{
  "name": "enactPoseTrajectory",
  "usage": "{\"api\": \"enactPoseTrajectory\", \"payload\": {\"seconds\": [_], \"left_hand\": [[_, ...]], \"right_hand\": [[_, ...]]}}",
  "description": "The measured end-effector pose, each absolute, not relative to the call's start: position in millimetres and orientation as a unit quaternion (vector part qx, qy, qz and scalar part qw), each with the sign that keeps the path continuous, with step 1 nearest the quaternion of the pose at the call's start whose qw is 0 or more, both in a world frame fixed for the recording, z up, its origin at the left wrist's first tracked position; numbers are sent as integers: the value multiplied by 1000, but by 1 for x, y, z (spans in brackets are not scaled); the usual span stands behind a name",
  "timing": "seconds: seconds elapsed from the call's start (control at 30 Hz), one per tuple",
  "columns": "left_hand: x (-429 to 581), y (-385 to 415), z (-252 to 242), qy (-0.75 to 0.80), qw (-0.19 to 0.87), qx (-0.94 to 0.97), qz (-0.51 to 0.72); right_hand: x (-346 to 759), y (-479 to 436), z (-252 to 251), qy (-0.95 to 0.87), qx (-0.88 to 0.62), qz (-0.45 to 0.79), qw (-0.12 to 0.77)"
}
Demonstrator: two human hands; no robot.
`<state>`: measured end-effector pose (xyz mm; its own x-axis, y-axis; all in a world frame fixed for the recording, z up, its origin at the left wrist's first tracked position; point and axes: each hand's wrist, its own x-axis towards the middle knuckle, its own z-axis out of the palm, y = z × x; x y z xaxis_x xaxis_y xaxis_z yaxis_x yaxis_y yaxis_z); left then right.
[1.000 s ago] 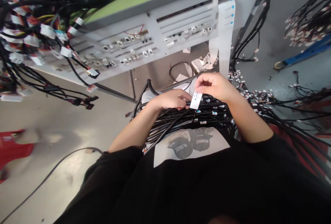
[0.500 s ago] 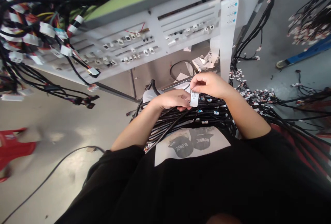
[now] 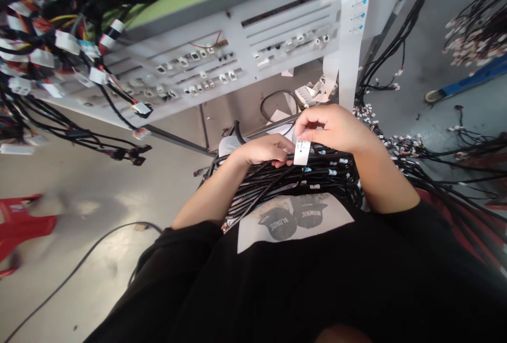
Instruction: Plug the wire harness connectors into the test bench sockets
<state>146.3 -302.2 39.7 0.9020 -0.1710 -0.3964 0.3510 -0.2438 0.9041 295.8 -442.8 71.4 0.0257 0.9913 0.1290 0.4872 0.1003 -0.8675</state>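
A thick bundle of black cable harnesses (image 3: 277,182) lies across my lap, just under my chest. My left hand (image 3: 266,150) is closed around one black cable at the top of the bundle. My right hand (image 3: 335,129) pinches a small white label (image 3: 302,152) that hangs on that same cable, right beside my left fingertips. More labelled cable ends (image 3: 330,170) with blue and white marks show below my right wrist.
A grey test panel (image 3: 222,63) with rows of connector sockets stands ahead under a green-topped bench. A strip of white label backing (image 3: 350,47) hangs from it. Black harnesses (image 3: 47,58) hang at upper left, more spread at right (image 3: 435,153). A red stool (image 3: 19,227) stands at left.
Both hands stayed almost still on the cable. The white label shifted slightly between my right fingers, from hanging slanted to sitting closer to the cable. The view rose a little.
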Motion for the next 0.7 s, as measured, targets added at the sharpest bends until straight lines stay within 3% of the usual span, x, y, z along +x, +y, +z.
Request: {"api": "enactPoseTrajectory", "payload": {"seconds": [0.7], "left_hand": [[146, -306, 40, 103, 565, 792, -208]], "right_hand": [[302, -416, 43, -625, -614, 320, 360]]}}
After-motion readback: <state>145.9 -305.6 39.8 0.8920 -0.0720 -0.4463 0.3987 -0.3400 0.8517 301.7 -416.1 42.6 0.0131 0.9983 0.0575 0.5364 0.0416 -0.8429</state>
